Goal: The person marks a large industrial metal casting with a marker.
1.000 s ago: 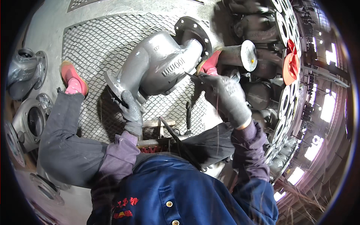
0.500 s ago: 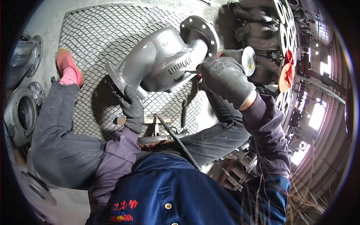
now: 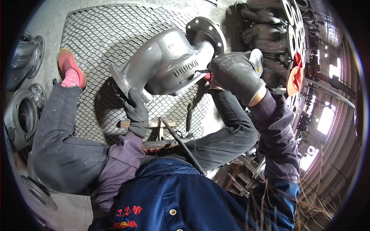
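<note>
A grey cast-metal valve body (image 3: 165, 63) lies on its side on the mesh mat, with a bolt-holed round flange (image 3: 206, 34) at its far right end. My left hand (image 3: 135, 109), in a dark glove, is closed on the rim of the flange at its near left end. At the right side of the casting, my gloved right hand (image 3: 237, 75) is closed around a thin dark tool (image 3: 202, 71). Its tip meets or nearly meets the casting beside the raised lettering. The fingers hide most of this tool, so its kind cannot be made out.
Under the casting is a diamond-mesh mat (image 3: 92, 42). A dark rod (image 3: 183, 146) and a hammer-like wooden handle (image 3: 125, 124) lie between my legs. More castings stand at left (image 3: 25, 115) and stacked at right (image 3: 266, 36), with a red cloth (image 3: 295, 75) nearby.
My right hand has shifted slightly right, and the tool tip with it, along the casting's lettering. The casting and my left hand have barely moved.
</note>
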{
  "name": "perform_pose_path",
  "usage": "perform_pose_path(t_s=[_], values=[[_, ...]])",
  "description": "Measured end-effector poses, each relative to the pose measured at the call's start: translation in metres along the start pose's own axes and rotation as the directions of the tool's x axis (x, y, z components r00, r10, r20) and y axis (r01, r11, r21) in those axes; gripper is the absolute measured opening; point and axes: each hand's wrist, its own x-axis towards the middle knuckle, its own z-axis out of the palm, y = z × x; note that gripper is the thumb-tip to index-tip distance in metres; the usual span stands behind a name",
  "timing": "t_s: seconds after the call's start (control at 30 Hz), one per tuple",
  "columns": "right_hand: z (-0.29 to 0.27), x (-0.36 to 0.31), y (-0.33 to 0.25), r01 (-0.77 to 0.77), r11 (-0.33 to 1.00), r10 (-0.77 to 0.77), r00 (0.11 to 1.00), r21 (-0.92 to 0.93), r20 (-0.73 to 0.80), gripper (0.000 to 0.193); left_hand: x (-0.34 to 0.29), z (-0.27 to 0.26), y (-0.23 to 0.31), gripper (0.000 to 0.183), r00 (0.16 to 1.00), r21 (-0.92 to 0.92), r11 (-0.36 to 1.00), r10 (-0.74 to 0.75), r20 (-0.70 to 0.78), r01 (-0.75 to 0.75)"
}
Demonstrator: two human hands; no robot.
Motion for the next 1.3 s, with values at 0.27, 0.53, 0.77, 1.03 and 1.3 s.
perform_pose_path(t_s=[0.27,0.53,0.77,1.03,1.3], values=[[-0.013,-0.028,-0.011,-0.169,0.984,0.166,0.984,-0.05,-0.06,0.015,-0.003,-0.003,0.009,0.086,0.998,-0.139,0.989,0.052,0.021,-0.049],[0.042,-0.101,-0.014,-0.203,0.614,0.634,0.703,0.763,-0.323,0.035,0.018,0.007,-0.003,0.068,0.996,-0.303,0.953,0.003,-0.088,-0.029],[0.143,-0.092,-0.054,0.048,0.408,0.657,0.678,0.912,-0.33,0.046,0.033,-0.01,-0.003,0.07,0.982,-0.281,0.944,0.189,0.026,-0.174],[0.144,-0.066,-0.068,-0.201,0.542,0.599,0.773,0.816,-0.208,0.051,0.027,-0.01,0.017,0.072,0.995,-0.469,0.883,0.065,0.072,-0.023],[0.13,-0.05,-0.067,-0.249,0.618,0.595,0.768,0.745,-0.237,0.043,0.001,-0.009,0.046,0.072,1.0,-0.273,0.962,-0.015,0.027,0.022]])
